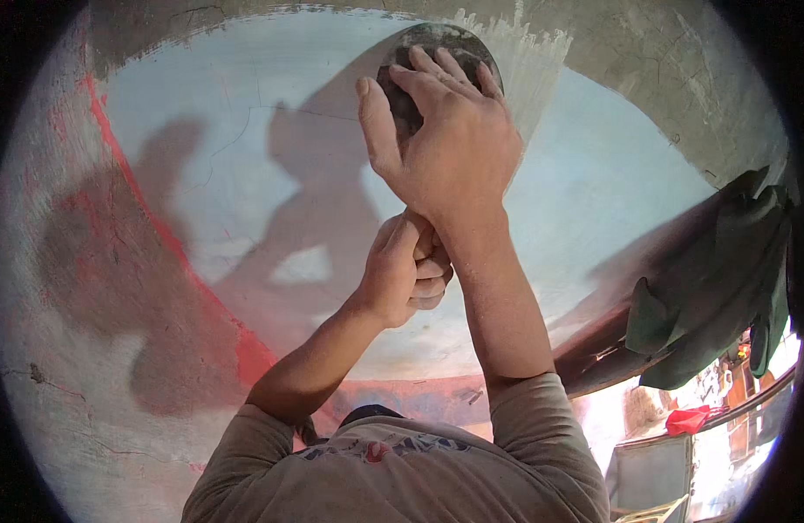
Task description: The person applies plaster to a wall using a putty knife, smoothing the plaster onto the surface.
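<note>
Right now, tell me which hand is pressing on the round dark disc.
The right hand, spread flat over the disc against the wall. The left hand is fisted lower, gripping the right wrist.

Right hand (450, 144) presses a dark pad (437, 52) on the wall (245, 131); left hand (406, 270) grips its wrist

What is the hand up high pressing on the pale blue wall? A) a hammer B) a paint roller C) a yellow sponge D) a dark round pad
D: the right hand lies spread flat over a dark round pad against the pale blue wall, while the left hand wraps around the right wrist below it.
</note>
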The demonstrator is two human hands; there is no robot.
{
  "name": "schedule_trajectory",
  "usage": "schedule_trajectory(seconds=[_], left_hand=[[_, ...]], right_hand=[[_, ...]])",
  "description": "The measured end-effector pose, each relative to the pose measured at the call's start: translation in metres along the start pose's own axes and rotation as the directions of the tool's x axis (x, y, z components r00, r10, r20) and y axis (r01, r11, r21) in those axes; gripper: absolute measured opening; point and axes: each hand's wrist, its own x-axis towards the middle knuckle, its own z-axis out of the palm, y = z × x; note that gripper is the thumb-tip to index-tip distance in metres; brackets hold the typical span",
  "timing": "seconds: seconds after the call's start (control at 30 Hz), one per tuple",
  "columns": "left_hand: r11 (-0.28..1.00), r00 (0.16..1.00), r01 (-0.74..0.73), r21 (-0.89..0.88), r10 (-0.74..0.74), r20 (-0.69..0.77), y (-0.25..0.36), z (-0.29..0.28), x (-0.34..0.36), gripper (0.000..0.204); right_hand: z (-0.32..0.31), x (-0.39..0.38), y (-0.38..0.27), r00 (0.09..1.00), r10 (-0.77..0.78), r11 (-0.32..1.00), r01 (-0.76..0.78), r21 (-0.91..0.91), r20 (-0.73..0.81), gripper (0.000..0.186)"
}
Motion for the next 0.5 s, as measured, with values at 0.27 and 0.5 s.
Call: schedule_trajectory(seconds=[0.27,0.5], left_hand=[[1.0,0.997,0.005,0.021,-0.003,-0.078,-0.043,-0.036,-0.002,0.055],[0.998,0.999,-0.037,0.055,0.038,-0.026,-0.008,-0.01,0.014,0.054]], right_hand=[[-0.002,-0.051,0.0,0.998,0.007,0.998,-0.01,0.057,0.062,0.031],[0.002,-0.004,0.008,0.999,-0.044,0.997,0.044,0.065,0.005,0.029]])
